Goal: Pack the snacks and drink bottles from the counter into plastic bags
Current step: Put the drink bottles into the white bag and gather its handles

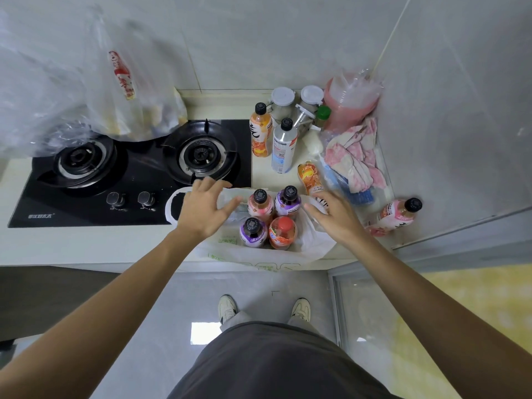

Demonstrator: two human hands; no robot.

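A white plastic bag lies open on the counter's front edge with several bottles upright inside: a pink one, two purple ones and a red-capped one. My left hand hovers open over the bag's left side, fingers spread. My right hand is open at the bag's right rim. On the counter stand an orange bottle and a white bottle. An orange bottle lies beyond my right hand, and a pink bottle lies on its side at the right.
A black gas hob fills the counter's left. A filled clear plastic bag sits behind it. Jars, a pink bag of cups and pink cloths crowd the back right corner. Walls close the back and right.
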